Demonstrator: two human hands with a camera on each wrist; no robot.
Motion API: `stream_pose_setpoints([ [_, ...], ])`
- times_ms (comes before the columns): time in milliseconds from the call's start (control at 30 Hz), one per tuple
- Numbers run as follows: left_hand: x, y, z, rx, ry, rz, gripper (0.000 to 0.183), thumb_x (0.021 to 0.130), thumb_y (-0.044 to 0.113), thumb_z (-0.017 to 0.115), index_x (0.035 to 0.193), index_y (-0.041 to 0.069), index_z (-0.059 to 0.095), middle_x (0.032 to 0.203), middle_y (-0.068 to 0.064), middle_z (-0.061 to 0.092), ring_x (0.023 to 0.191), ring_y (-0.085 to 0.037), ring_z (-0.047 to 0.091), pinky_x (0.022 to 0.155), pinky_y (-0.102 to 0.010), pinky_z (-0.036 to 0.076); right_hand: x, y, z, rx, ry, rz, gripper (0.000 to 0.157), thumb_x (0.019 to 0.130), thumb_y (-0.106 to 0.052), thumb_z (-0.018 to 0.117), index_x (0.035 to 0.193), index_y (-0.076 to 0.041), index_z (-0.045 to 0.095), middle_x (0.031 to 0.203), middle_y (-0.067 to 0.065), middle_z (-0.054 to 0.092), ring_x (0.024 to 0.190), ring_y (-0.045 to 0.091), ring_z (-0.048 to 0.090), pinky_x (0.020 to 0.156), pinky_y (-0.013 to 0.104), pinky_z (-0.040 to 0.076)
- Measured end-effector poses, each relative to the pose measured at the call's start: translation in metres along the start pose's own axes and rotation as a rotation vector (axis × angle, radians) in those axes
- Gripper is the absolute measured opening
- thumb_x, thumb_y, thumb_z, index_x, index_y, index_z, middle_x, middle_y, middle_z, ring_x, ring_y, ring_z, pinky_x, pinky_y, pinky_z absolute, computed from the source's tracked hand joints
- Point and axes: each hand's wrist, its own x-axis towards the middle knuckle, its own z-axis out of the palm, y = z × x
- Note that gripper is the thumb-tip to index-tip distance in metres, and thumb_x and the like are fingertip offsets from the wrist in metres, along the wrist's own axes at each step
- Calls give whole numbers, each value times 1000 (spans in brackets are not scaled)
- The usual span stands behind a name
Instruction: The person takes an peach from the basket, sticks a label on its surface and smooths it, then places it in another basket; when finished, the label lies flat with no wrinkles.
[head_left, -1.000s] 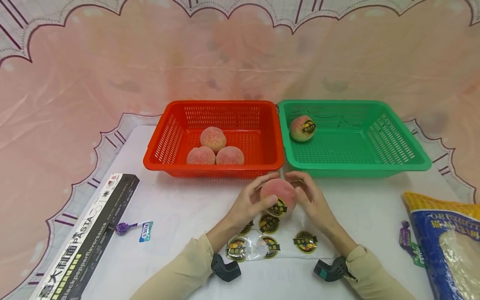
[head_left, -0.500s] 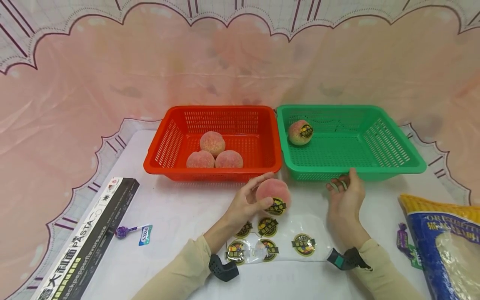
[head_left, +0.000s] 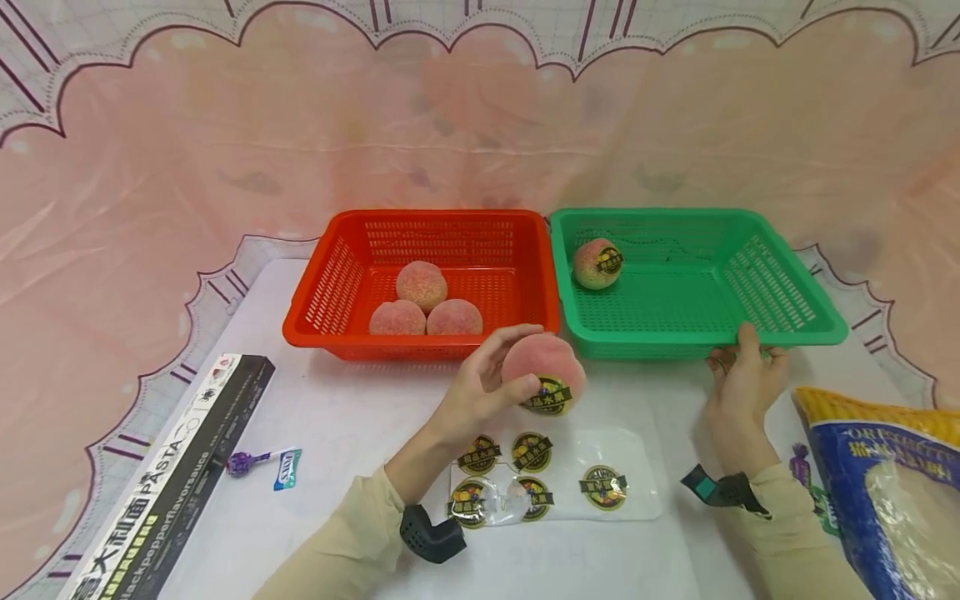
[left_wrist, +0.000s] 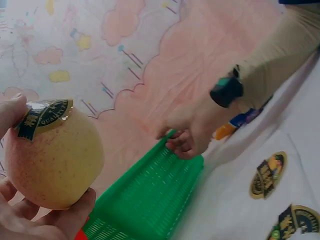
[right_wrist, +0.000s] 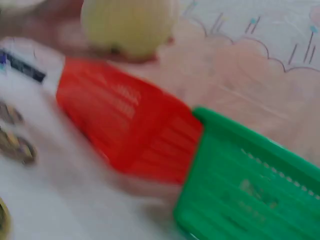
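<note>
My left hand (head_left: 471,393) holds a pink peach (head_left: 538,360) above the table, just in front of the baskets. A black and gold round sticker (head_left: 551,397) is on its near side. My right hand (head_left: 746,387) grips the front rim of the green basket (head_left: 637,340), its thumb over the edge. In the left wrist view, the fingers of the right hand (left_wrist: 190,127) curl under that rim. One stickered peach (head_left: 591,271) lies in the green basket's left part. Three peaches without visible stickers, one of them the rear peach (head_left: 422,283), lie in the red basket (head_left: 352,340).
A clear sheet of round stickers (head_left: 626,454) lies before me. To the left are a long pasta box (head_left: 202,467) and a purple lollipop (head_left: 240,463). A blue and yellow bag (head_left: 892,483) and a purple wrapped candy (head_left: 800,467) lie on the right.
My right hand has let go of the peach and moved right to the green basket's front rim. My left hand keeps the peach and has raised it slightly.
</note>
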Motion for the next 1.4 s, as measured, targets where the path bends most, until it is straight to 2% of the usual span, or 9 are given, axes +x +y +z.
stream_pose_setpoints([
  [167, 8, 8, -6, -36, 51, -3, 56, 81, 34, 62, 129, 15, 40, 123, -6, 50, 113, -19, 47, 98, -29, 39, 10, -5, -4, 40, -54, 4, 39, 74, -13, 70, 107, -6, 49, 70, 9, 50, 50, 22, 52, 48, 30, 49],
  [367, 29, 17, -3, -3, 69, 20, 60, 77, 45, 63, 127, 20, 42, 121, -4, 51, 112, -17, 46, 96, -29, 40, 13, -8, -6, 143, -71, 68, 35, 77, -9, 66, 109, -5, 51, 72, 12, 51, 49, 24, 51, 50, 32, 51],
  [400, 34, 20, -2, -6, 71, 20, 60, 76, 46, 63, 127, 20, 42, 121, -3, 51, 108, -16, 47, 88, -27, 44, 13, -8, -7, 152, -76, 74, 36, 78, -9, 66, 110, -6, 51, 72, 12, 52, 48, 24, 51, 49, 32, 51],
  [567, 61, 28, 9, -151, 75, -21, 50, 82, 34, 61, 127, 24, 42, 123, 0, 47, 107, -16, 48, 80, -28, 49, 15, -9, -9, 170, -118, 74, 40, 79, -8, 64, 117, -6, 49, 74, 13, 54, 47, 24, 52, 47, 31, 51],
  [633, 72, 30, 13, -196, 88, -43, 45, 85, 27, 59, 127, 27, 43, 123, 1, 47, 110, -16, 47, 86, -33, 48, 15, -10, -10, 165, -136, 79, 41, 80, -8, 63, 118, -6, 48, 75, 13, 55, 48, 24, 53, 47, 31, 52],
  [733, 90, 31, 17, -207, 130, -73, 43, 86, 22, 58, 125, 33, 45, 122, 3, 47, 108, -15, 49, 85, -34, 48, 15, -10, -11, 154, -151, 87, 41, 81, -9, 62, 119, -7, 48, 77, 12, 56, 50, 24, 54, 48, 31, 52],
  [1067, 144, 16, 29, -280, 315, -153, 42, 76, 31, 69, 114, 39, 52, 113, 8, 49, 95, -11, 55, 76, -29, 51, 15, -12, -11, 185, -223, 98, 40, 79, -8, 63, 117, -3, 48, 77, 13, 55, 50, 25, 55, 50, 32, 53],
  [1300, 170, 3, 50, -382, 357, -188, 41, 76, 27, 69, 112, 36, 52, 102, 4, 53, 83, -11, 56, 68, -28, 47, 16, -13, -13, 196, -261, 93, 35, 81, -6, 61, 114, -2, 50, 76, 13, 56, 52, 25, 57, 51, 32, 54],
  [1400, 181, 2, 58, -304, 379, -199, 43, 73, 31, 72, 112, 37, 54, 99, 7, 55, 83, -9, 56, 67, -27, 47, 16, -12, -14, 184, -269, 85, 32, 81, -5, 60, 112, -1, 52, 77, 13, 57, 53, 25, 58, 52, 32, 54],
])
